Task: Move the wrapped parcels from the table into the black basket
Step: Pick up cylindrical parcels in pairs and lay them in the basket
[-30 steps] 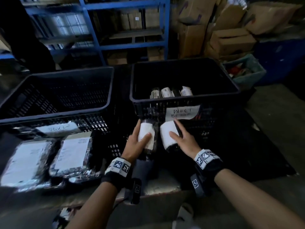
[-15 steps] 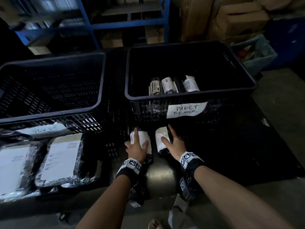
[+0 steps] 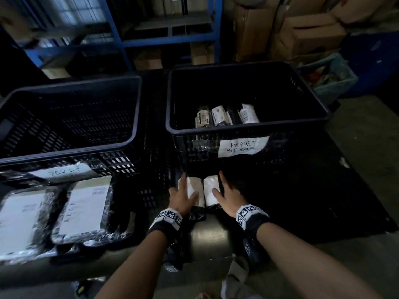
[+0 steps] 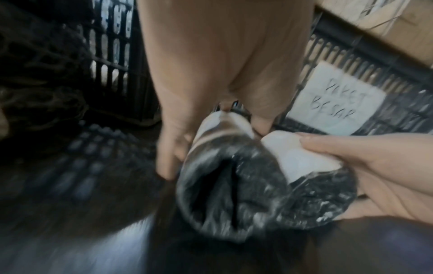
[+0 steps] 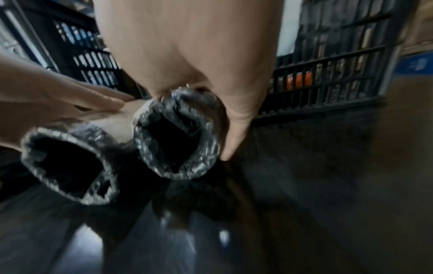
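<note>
Two black-wrapped roll parcels with white labels lie side by side on the dark table, just in front of the black basket (image 3: 248,128) labelled "PAKET BESAR". My left hand (image 3: 183,196) grips the left roll (image 3: 192,187), thumb on one side and fingers on the other, as the left wrist view shows around the roll (image 4: 229,185). My right hand (image 3: 228,197) grips the right roll (image 3: 209,188), whose open black end (image 5: 178,137) faces the right wrist camera. Several rolls (image 3: 224,115) lie inside the basket.
A second black basket (image 3: 71,152) stands at the left. Two flat wrapped parcels (image 3: 84,208) lie in front of it. Blue shelving (image 3: 170,39) and cardboard boxes (image 3: 306,33) stand behind, and a teal bin (image 3: 332,78) sits at the right.
Both hands have stayed on the two rolls and settled closer around them. The view has risen and pulled back, showing more of the right basket.
</note>
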